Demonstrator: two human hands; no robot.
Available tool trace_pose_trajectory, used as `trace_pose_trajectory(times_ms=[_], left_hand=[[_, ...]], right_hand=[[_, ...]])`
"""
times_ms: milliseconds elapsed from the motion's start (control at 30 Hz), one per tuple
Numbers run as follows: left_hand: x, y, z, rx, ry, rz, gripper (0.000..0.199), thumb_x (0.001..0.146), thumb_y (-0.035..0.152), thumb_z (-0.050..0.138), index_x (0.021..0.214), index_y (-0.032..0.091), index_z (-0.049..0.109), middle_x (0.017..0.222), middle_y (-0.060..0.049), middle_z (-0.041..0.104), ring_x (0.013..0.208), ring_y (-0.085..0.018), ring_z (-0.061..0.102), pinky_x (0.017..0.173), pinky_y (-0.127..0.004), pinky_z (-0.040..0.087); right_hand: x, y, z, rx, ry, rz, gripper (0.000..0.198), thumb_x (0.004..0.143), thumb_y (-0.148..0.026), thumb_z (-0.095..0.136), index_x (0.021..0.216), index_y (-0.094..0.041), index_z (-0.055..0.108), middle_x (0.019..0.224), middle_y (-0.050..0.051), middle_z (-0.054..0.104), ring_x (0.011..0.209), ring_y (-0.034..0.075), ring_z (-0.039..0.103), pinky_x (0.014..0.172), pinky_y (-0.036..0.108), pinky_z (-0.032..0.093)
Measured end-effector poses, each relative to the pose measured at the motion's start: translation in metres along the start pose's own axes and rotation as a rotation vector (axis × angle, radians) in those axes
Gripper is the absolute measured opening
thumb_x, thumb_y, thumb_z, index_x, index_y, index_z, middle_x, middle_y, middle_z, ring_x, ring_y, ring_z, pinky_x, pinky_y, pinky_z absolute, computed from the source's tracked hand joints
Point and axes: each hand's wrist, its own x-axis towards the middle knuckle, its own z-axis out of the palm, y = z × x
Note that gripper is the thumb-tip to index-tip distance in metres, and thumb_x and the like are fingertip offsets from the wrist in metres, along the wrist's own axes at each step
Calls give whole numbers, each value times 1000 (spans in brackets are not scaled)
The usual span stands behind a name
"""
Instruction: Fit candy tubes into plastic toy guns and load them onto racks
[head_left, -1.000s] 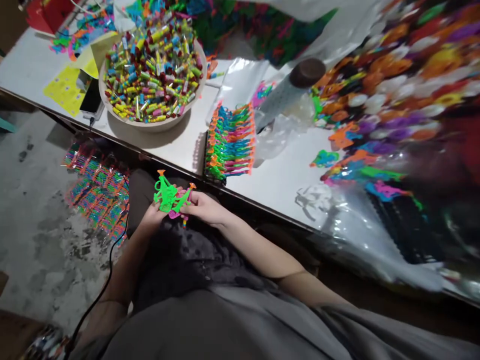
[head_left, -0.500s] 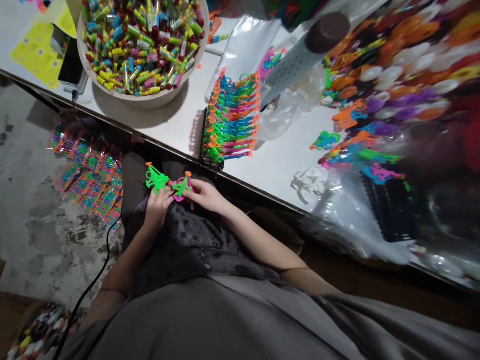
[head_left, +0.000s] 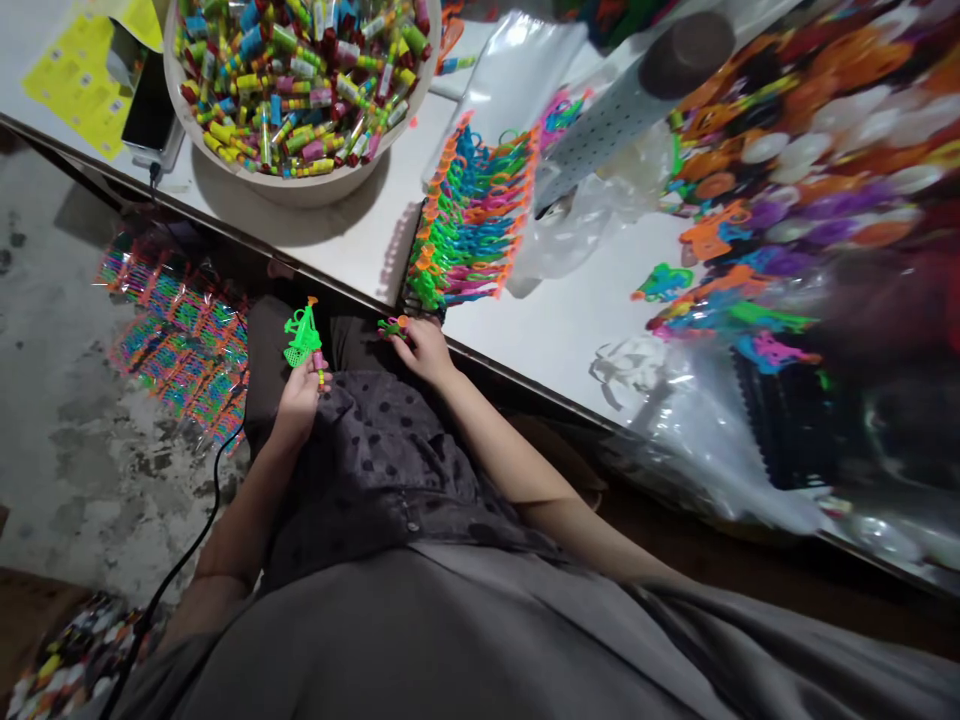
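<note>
My left hand [head_left: 298, 398] is closed around the lower part of a bright green plastic toy [head_left: 302, 335], above my lap. A small tube with a pink and yellow wrapper [head_left: 318, 364] is held in the same hand, beside the toy. My right hand [head_left: 431, 352] is at the table edge, its fingers pinching a small green, pink and orange plastic toy [head_left: 390, 327]. Just beyond it stands a dense row of colourful plastic toys [head_left: 472, 225], set in a dark rack at the edge.
A round tub [head_left: 300, 195] heaped with wrapped tubes stands on the white table, a phone [head_left: 150, 120] and yellow sheets [head_left: 71, 95] to its left. Loose plastic parts [head_left: 810, 150] pile up at right. Bundled toys in clear wrap [head_left: 180, 340] lie lower left, near a black cable [head_left: 187, 560].
My hands have moved apart. The right has gone right and up to the table edge with its toy; the left has drifted slightly left, keeping the green toy and the tube.
</note>
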Motion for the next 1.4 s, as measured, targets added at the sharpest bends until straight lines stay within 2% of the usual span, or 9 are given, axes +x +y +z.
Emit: trace_pose_trajectory(times_ms=[200, 367, 567, 667, 767, 933, 1133, 1300, 1400], left_hand=[[-5, 3, -4, 20, -46, 31, 32, 70, 24, 65, 100, 17, 58, 85, -1, 61, 72, -8, 57, 70, -22, 47], [-2, 4, -5, 10, 11, 187, 34, 63, 28, 72, 86, 19, 49, 75, 3, 57, 66, -7, 54, 69, -22, 45], [11, -5, 3, 18, 18, 287, 35, 64, 28, 73, 85, 21, 45, 75, 3, 56, 72, -9, 58, 74, -24, 47], [23, -7, 17, 75, -24, 306, 27, 68, 24, 70, 82, 20, 47, 78, 2, 57, 74, -10, 59, 76, -25, 48], [41, 0, 33, 180, -61, 413, 10, 79, 22, 59, 84, 19, 51, 79, 1, 55, 72, -9, 56, 75, -24, 48], [84, 25, 51, 441, -76, 609, 29, 79, 14, 60, 107, 20, 59, 94, -4, 52, 92, -14, 54, 93, -30, 43], [139, 39, 69, 579, -36, 709, 26, 80, 8, 54, 103, 17, 63, 97, -7, 50, 110, -21, 49, 107, -39, 32], [138, 40, 94, 699, -3, 743, 32, 75, 6, 56, 105, 19, 61, 111, -10, 51, 125, -28, 38, 110, -47, 26], [126, 33, 111, 655, -150, 726, 39, 76, 6, 56, 112, 20, 55, 116, -9, 52, 124, -27, 41, 107, -46, 31]], right_hand=[[25, -4, -5, 0, -27, -28, 26, 90, -39, 38, 76, -19, 47, 80, 11, 58, 80, 21, 52, 78, 33, 39], [9, 0, -27, 7, 13, -7, 32, 89, -47, 40, 75, -20, 48, 74, 8, 56, 75, 20, 51, 75, 33, 40], [-33, 32, -61, -1, 363, 251, 44, 85, -58, 36, 68, -19, 48, 64, 5, 51, 65, 18, 48, 64, 31, 39], [-35, 53, -73, 15, 361, 388, 43, 84, -55, 39, 72, -18, 55, 65, 4, 54, 62, 16, 48, 60, 28, 37], [-26, 69, -81, 7, 289, 447, 38, 83, -51, 47, 78, -16, 61, 62, 3, 55, 62, 15, 48, 60, 26, 37], [-8, 77, -78, -63, 363, 479, 31, 80, -44, 53, 90, -16, 65, 69, 4, 58, 68, 16, 50, 66, 28, 41], [-6, 67, -60, -248, 621, 543, 30, 83, -36, 46, 100, -15, 60, 103, 15, 57, 94, 25, 52, 83, 44, 40], [1, 50, -49, -139, 481, 490, 25, 82, -31, 47, 99, -15, 58, 96, 13, 58, 95, 26, 51, 88, 46, 38], [10, 39, -41, -38, 418, 443, 25, 79, -31, 52, 97, -16, 56, 94, 13, 58, 94, 26, 51, 88, 44, 39]])
